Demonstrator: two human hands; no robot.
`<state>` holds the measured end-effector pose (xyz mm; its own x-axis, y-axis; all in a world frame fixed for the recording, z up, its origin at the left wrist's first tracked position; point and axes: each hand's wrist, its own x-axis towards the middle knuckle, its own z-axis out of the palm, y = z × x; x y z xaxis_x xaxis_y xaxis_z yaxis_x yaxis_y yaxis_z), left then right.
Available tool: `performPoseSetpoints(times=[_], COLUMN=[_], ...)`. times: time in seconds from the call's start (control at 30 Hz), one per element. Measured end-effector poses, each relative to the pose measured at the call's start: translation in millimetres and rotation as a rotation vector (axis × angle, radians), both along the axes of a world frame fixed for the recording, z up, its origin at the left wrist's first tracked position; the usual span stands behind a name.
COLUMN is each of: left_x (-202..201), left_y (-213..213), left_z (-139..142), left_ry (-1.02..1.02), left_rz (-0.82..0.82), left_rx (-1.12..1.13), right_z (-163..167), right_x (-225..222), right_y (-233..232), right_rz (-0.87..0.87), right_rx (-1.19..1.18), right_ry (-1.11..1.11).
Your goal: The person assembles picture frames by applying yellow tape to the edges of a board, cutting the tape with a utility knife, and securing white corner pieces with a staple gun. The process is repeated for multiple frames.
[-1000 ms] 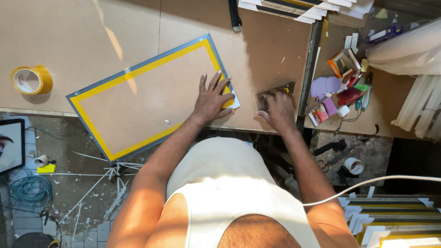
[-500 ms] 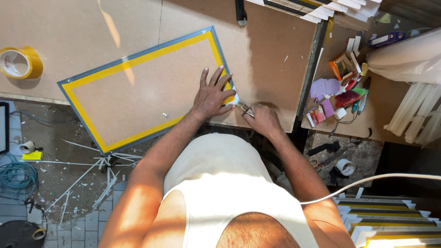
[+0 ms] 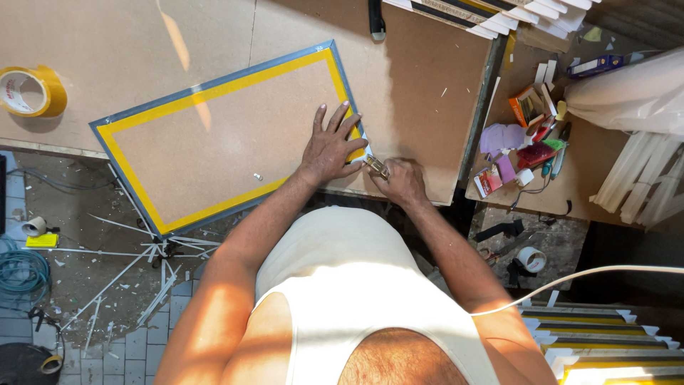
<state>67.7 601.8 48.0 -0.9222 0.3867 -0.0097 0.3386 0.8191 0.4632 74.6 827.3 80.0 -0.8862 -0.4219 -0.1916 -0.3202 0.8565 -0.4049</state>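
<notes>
A rectangular framed board (image 3: pixel 214 135), brown backing with yellow tape along a grey-blue frame, lies tilted on the workbench (image 3: pixel 420 78). My left hand (image 3: pixel 329 146) presses flat on its near right corner, fingers spread. My right hand (image 3: pixel 402 182) is closed around a small metal tool (image 3: pixel 376 167) whose tip meets that same corner of the frame. A small pale bit (image 3: pixel 258 176) lies on the board's backing.
A yellow tape roll (image 3: pixel 28 91) sits at the bench's left. Stacked frame mouldings (image 3: pixel 499 14) lie at the top. A side table (image 3: pixel 541 135) holds boxes, pens and purple pads. Scraps and strips litter the floor (image 3: pixel 114 264); a white cable (image 3: pixel 591 274) crosses right.
My right hand moved left from the bench edge to the frame's corner, bringing the metal tool against it. My left hand stayed pressed on the corner. The view shifted slightly.
</notes>
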Motion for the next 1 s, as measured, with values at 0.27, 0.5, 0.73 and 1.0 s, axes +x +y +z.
performPoseSetpoints(times=[0.27, 0.5, 0.73, 1.0], left_x=[6.7, 21.2, 125.0, 206.6], left_y=[-4.9, -22.1, -191.3, -276.6], left_z=[8.7, 13.1, -14.0, 71.8], left_ry=[0.057, 0.021, 0.006, -0.15], left_rz=[0.005, 0.07, 1.146, 1.351], left_rx=[0.035, 0.071, -0.219, 0.869], right_z=[4.5, 18.4, 44.6, 23.2], right_x=[3.7, 11.1, 16.7, 3.7], right_y=[-4.2, -7.2, 1.8, -50.2], right_rz=[0.005, 0.037, 0.038, 0.502], right_rx=[-0.027, 0.057, 0.108, -0.176], right_ry=[-0.014, 0.137, 0.468, 0.493])
